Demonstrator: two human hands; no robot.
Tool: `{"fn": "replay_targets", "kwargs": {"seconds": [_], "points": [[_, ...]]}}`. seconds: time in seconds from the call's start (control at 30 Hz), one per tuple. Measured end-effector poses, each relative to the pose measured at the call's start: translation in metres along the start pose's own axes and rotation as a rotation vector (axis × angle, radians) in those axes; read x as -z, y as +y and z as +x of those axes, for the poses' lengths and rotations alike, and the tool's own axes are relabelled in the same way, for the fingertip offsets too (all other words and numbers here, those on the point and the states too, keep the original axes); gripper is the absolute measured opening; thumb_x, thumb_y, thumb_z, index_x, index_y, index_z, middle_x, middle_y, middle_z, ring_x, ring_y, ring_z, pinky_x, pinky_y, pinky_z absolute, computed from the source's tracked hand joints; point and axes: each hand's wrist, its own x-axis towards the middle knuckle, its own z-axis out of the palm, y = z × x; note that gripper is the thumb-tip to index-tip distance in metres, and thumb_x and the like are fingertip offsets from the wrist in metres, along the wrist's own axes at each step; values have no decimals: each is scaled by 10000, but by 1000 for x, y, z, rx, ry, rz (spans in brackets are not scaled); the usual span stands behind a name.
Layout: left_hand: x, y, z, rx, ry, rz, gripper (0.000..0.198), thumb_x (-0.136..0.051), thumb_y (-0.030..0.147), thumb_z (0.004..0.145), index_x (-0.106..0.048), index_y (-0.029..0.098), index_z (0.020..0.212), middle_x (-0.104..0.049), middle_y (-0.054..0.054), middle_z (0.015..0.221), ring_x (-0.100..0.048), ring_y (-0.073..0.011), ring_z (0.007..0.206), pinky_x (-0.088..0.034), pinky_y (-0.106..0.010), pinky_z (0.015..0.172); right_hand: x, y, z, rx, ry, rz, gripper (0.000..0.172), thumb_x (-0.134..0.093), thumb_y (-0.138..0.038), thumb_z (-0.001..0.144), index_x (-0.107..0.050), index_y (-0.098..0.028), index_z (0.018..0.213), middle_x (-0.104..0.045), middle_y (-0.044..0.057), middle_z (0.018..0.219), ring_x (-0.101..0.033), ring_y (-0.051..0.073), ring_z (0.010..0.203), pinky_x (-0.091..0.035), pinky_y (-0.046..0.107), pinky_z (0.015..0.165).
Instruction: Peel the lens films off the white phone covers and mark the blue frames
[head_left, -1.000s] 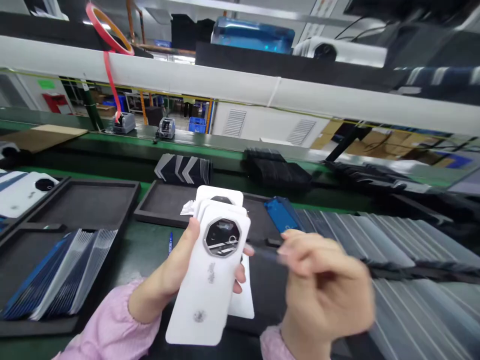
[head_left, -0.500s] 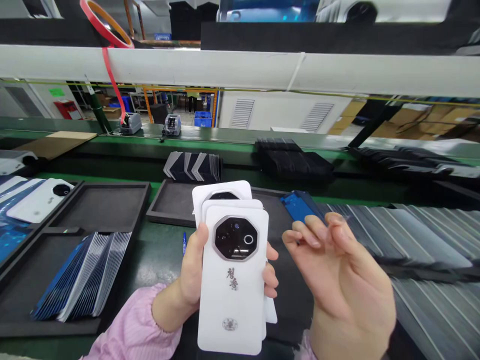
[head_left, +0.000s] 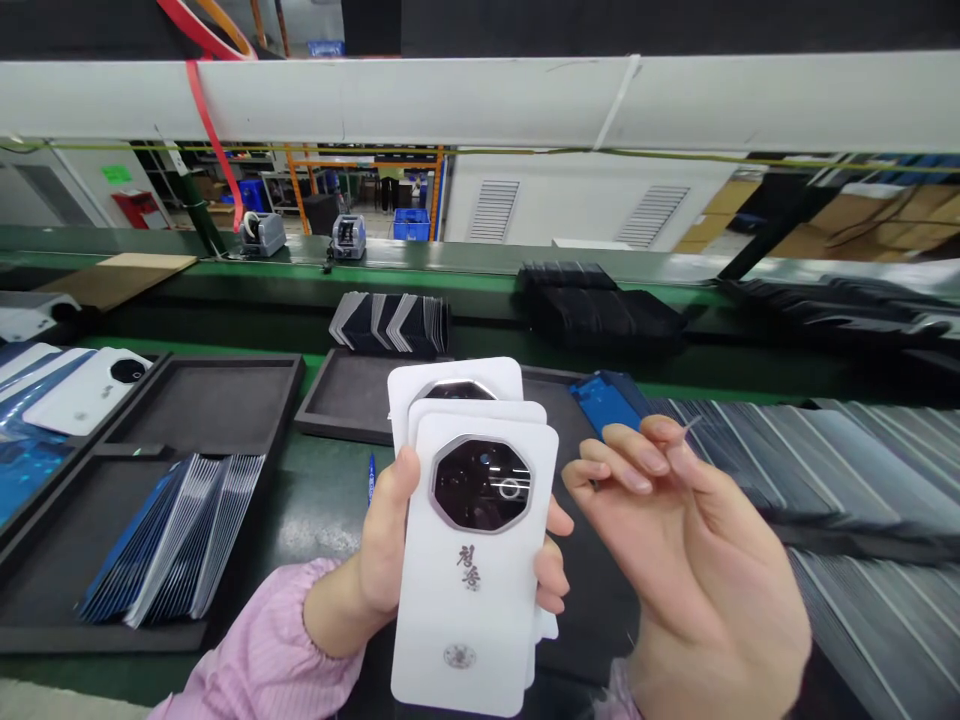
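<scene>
In the head view my left hand point(head_left: 387, 535) is closed around a small fanned stack of white phone back covers point(head_left: 469, 620). The front cover has a black octagonal camera window point(head_left: 482, 484), dark lettering and a round emblem. Behind it the upper edge and camera window of another cover point(head_left: 420, 385) stick out. My right hand point(head_left: 712, 570), palm up and apart from the stack, pinches a tiny clear sliver point(head_left: 693, 423), like film or tape, between thumb and index finger. Its other fingers are curled.
Dark foam trays point(head_left: 232, 395) lie on the green bench, one holding a row of film-covered panels point(head_left: 176, 540). More white covers point(head_left: 90, 392) lie at far left. Rows of translucent sheets point(head_left: 810, 470) fill the right. A blue pen point(head_left: 371, 480) and tape dispensers point(head_left: 349, 238) are farther back.
The view has tilted down slightly. The stack in my left hand has turned a little and shifted right. My right hand keeps its pinch on the clear sliver.
</scene>
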Motion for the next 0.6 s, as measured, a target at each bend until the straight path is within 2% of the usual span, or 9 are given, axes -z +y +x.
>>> {"fn": "replay_targets", "kwargs": {"seconds": [0.13, 0.27, 0.4, 0.53, 0.6], "points": [[-2, 2, 1, -2, -26, -15, 826, -592, 762, 882, -563, 182, 1469, -732, -139, 1146, -723, -279, 851, -576, -394, 789, 3, 4, -1, 15, -19, -26, 422, -986, -210, 655, -587, -202, 792, -414, -83, 693, -433, 75, 601, -577, 197, 596], [-6, 4, 2, -3, -27, -15, 750, -594, 755, 878, -663, 144, 1307, -732, -141, 1121, -707, -258, 847, -564, -367, 783, 5, 6, -3, 23, -30, -45, 358, -965, -261, 716, -642, -219, 865, -477, -68, 736, -505, 91, 662, -593, 220, 657], [-7, 5, 0, 12, -5, 13, 731, -606, 769, 861, -708, 139, 1219, -738, -141, 1084, -696, -256, 833, -552, -363, 773, 6, 5, -5, 27, -58, -81, 330, -951, -266, 734, -655, -226, 875, -490, -60, 738, -552, 111, 699, -597, 240, 680], [-8, 6, 0, 37, 0, 75, 764, -584, 815, 848, -739, 124, 1136, -739, -127, 944, -691, -248, 821, -549, -350, 788, 10, 5, -3, 63, -59, -107, 321, -950, -286, 735, -692, -233, 918, -521, -56, 743, -543, 108, 680, -593, 237, 672], [-9, 6, 1, 30, 26, 86, 750, -603, 808, 845, -747, 126, 1122, -744, -126, 967, -700, -243, 819, -564, -344, 785, 12, 5, -2, 91, -80, -133, 323, -958, -309, 732, -713, -240, 930, -548, -52, 742, -559, 110, 692, -603, 239, 697]]}}
